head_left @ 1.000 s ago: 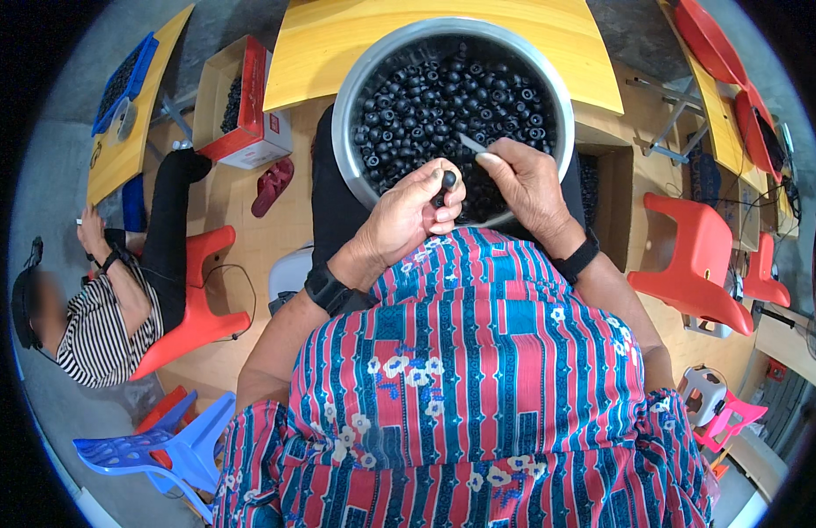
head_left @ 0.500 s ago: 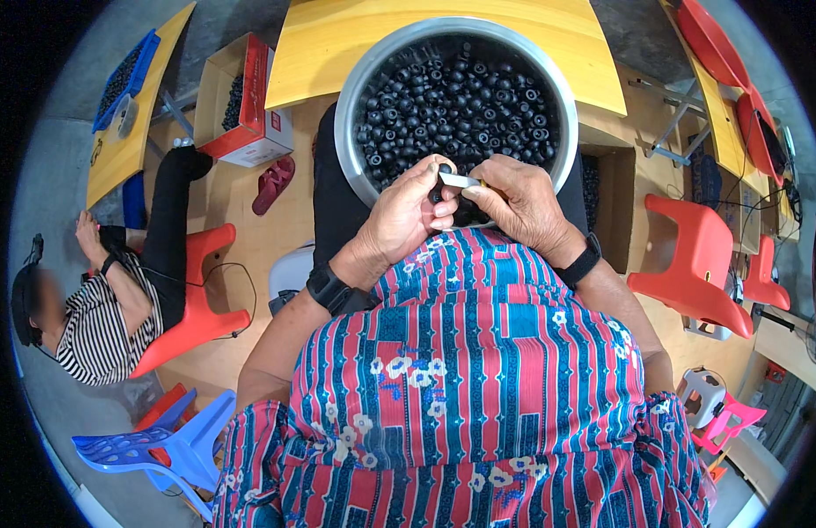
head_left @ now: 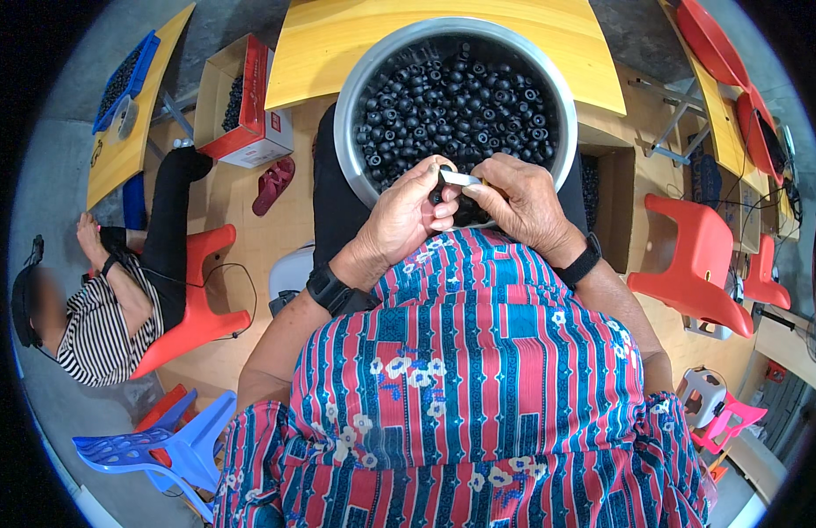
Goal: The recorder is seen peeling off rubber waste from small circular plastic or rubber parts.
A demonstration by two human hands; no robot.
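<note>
My left hand point(head_left: 401, 211) pinches a small black rounded part point(head_left: 437, 192) between thumb and fingers, over the near rim of a metal basin. In my right hand point(head_left: 524, 202) is a small knife, its flat pale blade point(head_left: 461, 179) pointing left and meeting the top of that part. A bit of yellow at my right fingertips looks like the knife's handle, mostly hidden by the fingers. The wide metal basin point(head_left: 346, 136) rests at my lap and holds a heap of similar black parts point(head_left: 456, 106), many with a ring-shaped opening.
A yellow wooden table point(head_left: 311, 53) lies beyond the basin. To the left are a red-and-white carton point(head_left: 265, 141), a red slipper point(head_left: 272, 185) and a seated person point(head_left: 109, 326) in a striped top. Red stools point(head_left: 689, 255) stand at right, a blue chair point(head_left: 183, 440) at lower left.
The knife blade has shifted very slightly against the black part. Both hands otherwise hold the same place and grip.
</note>
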